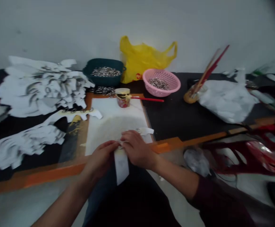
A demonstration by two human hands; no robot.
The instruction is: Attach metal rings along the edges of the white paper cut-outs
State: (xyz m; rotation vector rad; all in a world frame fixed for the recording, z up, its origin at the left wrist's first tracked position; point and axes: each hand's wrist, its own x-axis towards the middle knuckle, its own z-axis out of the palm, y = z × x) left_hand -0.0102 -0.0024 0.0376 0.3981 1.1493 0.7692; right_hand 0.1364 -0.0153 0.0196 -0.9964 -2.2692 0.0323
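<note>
We find the left hand (100, 160) and the right hand (137, 149) brought together just beyond the person's lap, meeting at the upper end of a white paper strip (121, 167). The fingers of the right hand (130, 138) curl over that end from the far side, and the fingers of the left hand (109, 146) close on it from the left. Both sets are clenched on the strip rather than released, though from this view we cannot tell which fingertips bear the pinch. A small metallic glint (120, 144) shows between them, too small for us to identify. The strip's long axis runs from the fingers toward the lap, almost straight down the view and slightly tilted, with its free end hanging below the fingers. Neither hand is clearly nearer, as the strip lies between them and touches both. Directly beyond the fingers lies a white board (99, 132) carrying a small jar (123, 102), and a paper scrap (145, 131) rests just past the right fingers. Left of the fingers lie stacks of cut paper (40, 88); farther ahead stand a teal basket (104, 61) and a pink basket (151, 74), each holding small metal pieces.
</note>
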